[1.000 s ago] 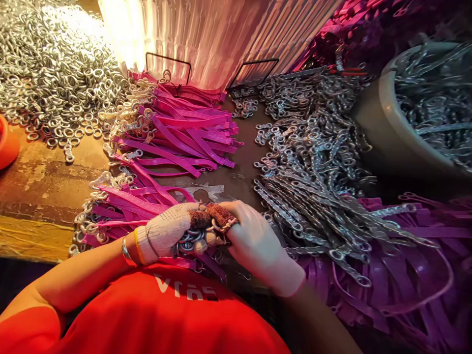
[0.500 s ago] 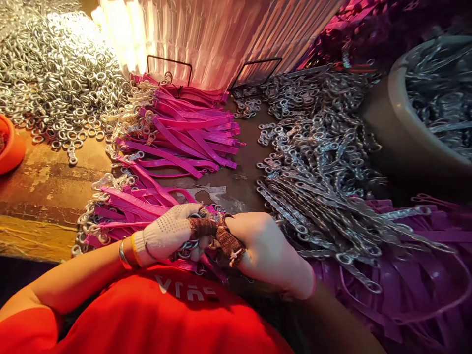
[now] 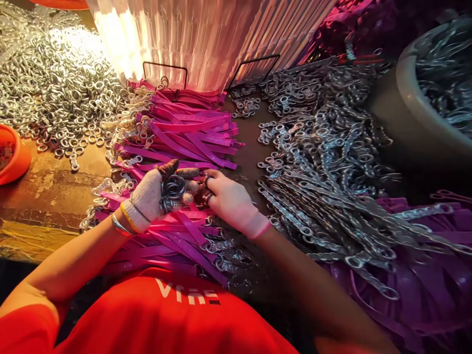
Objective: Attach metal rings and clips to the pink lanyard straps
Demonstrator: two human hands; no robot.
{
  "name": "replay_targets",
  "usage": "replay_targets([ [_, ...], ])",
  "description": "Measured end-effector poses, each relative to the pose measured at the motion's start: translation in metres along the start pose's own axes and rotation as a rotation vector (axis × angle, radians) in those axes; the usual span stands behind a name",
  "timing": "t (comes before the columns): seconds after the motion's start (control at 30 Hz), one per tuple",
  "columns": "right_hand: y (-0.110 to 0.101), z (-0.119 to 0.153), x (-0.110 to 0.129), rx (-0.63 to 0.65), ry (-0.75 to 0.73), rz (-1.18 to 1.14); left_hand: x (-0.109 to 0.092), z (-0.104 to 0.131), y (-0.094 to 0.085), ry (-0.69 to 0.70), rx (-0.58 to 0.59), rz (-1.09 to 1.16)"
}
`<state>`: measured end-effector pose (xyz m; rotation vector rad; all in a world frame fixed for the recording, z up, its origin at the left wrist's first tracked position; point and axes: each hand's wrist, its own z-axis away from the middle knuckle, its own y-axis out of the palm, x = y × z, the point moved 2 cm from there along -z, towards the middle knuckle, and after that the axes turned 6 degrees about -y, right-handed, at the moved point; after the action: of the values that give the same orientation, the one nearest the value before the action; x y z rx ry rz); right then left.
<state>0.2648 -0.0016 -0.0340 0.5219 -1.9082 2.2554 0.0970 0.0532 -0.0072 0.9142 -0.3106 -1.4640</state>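
Note:
In a white glove with dark brown fingertips, my left hand [image 3: 158, 194] is turned palm up and cups several metal rings [image 3: 172, 191]. My right hand [image 3: 230, 199], also gloved, touches the left fingertips; its fingers are bent together, and what they pinch is too small to make out. Both hands hover over pink straps [image 3: 155, 246] with metal ends. Beyond them lies another heap of pink straps [image 3: 191, 123], with pale rings and links at its left end.
Loose metal rings [image 3: 66, 83] are piled at the back left, near an orange bowl [image 3: 22, 157]. Metal chains [image 3: 324, 196] cover the right side beside a grey bucket [image 3: 401, 98]. A ribbed translucent panel [image 3: 177, 39] stands at the back, and purple straps [image 3: 413, 295] lie lower right.
Both hands have moved forward, away from the red shirt. My left palm has turned up, showing the rings, and more of the near straps is uncovered.

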Motion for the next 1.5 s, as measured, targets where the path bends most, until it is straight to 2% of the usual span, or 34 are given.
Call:
replay_targets([
  [0.1, 0.018, -0.02, 0.005, 0.036, -0.087, 0.116, 0.006, -0.002, -0.01, -0.002, 0.026, 0.026],
  [0.2, 0.026, -0.024, 0.002, 0.01, -0.151, 0.108, 0.013, -0.003, -0.016, -0.024, -0.006, 0.0],
  [0.3, 0.016, -0.011, -0.002, -0.085, -0.199, -0.02, 0.012, 0.0, -0.011, 0.032, -0.045, -0.153],
  [0.47, -0.015, 0.033, 0.012, -0.074, -0.409, -0.342, 0.007, 0.014, 0.011, 0.351, -0.126, -0.674],
  [0.53, -0.021, 0.049, 0.016, -0.084, -0.343, -0.503, 0.011, 0.018, 0.015, 0.456, -0.126, -0.897],
  [0.6, -0.022, 0.062, 0.017, -0.105, -0.226, -0.619, 0.019, 0.019, 0.015, 0.518, -0.105, -1.024],
  [0.67, -0.021, 0.074, 0.017, -0.113, -0.153, -0.678, 0.029, 0.019, 0.013, 0.517, -0.076, -1.054],
  [0.73, -0.021, 0.084, 0.018, -0.131, -0.141, -0.687, 0.039, 0.019, 0.009, 0.437, -0.022, -1.026],
  [0.8, -0.023, 0.092, 0.02, -0.191, -0.149, -0.651, 0.047, 0.02, 0.005, 0.319, -0.005, -0.953],
  [0.9, -0.025, 0.099, 0.024, -0.286, -0.133, -0.538, 0.053, 0.022, -0.002, 0.176, -0.092, -0.806],
  [1.0, -0.021, 0.099, 0.03, -0.227, -0.114, -0.397, 0.055, 0.025, -0.004, 0.121, -0.135, -0.7],
  [1.13, -0.011, 0.092, 0.037, -0.158, -0.078, -0.19, 0.055, 0.026, -0.004, 0.102, -0.138, -0.672],
  [1.33, -0.008, 0.083, 0.046, -0.111, -0.003, 0.129, 0.055, 0.025, -0.005, 0.16, -0.131, -0.827],
  [1.43, -0.011, 0.08, 0.05, -0.069, 0.065, 0.235, 0.055, 0.024, -0.003, 0.281, -0.115, -1.026],
  [1.5, -0.012, 0.079, 0.051, -0.072, 0.074, 0.241, 0.056, 0.023, -0.002, 0.405, -0.148, -1.234],
])
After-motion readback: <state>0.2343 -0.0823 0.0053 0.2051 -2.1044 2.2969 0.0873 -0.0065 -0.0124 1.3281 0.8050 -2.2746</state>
